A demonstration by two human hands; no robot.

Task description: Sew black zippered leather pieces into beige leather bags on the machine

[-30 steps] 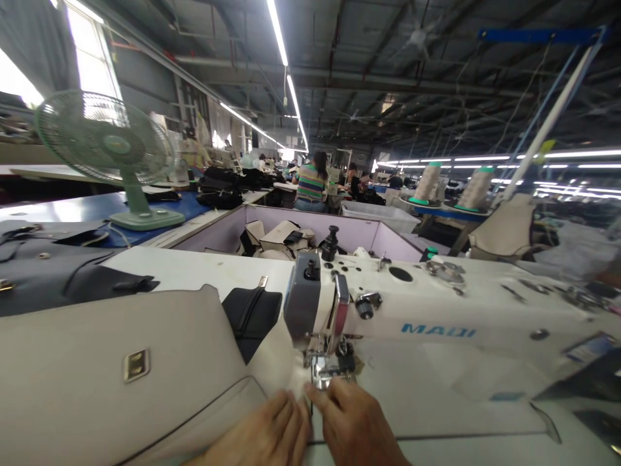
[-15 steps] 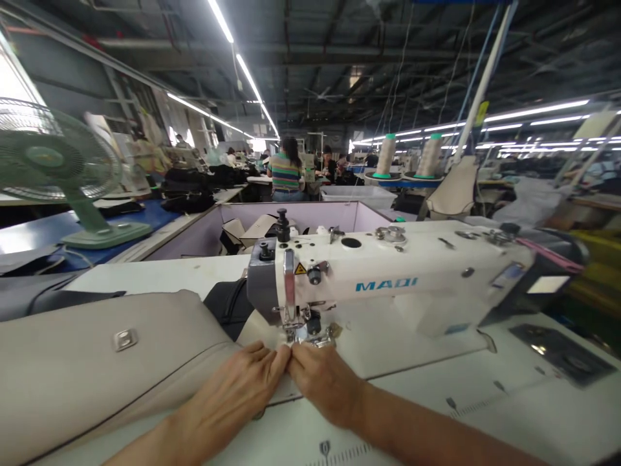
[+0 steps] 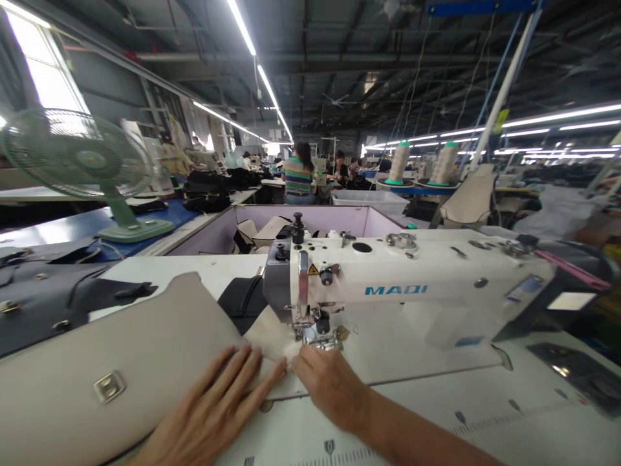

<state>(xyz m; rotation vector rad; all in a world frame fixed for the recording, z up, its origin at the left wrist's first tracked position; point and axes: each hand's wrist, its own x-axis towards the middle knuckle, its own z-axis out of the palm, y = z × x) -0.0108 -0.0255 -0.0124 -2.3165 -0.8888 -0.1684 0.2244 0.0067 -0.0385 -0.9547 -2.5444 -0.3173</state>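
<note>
Left hand (image 3: pixel 208 401): fingers spread, gripping nothing, laid on the beige panel (image 3: pixel 145 336), which extends leftward from it and bears a clasp (image 3: pixel 109 386). Right hand (image 3: pixel 334 387): fingers bunched near the left thumb; any grasp cannot be told. Machine (image 3: pixel 402 278): just beyond the right hand. Fan (image 3: pixel 92 158): well beyond the left.

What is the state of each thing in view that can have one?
Left hand: spread over the beige panel
Right hand: fingers curled, at the sewing machine
Sewing machine: upright; running or not, unclear
Fan: upright; spinning unclear
Thread cones: standing
Ceiling lights: lit
Lilac bin: open, holding beige pieces
</note>
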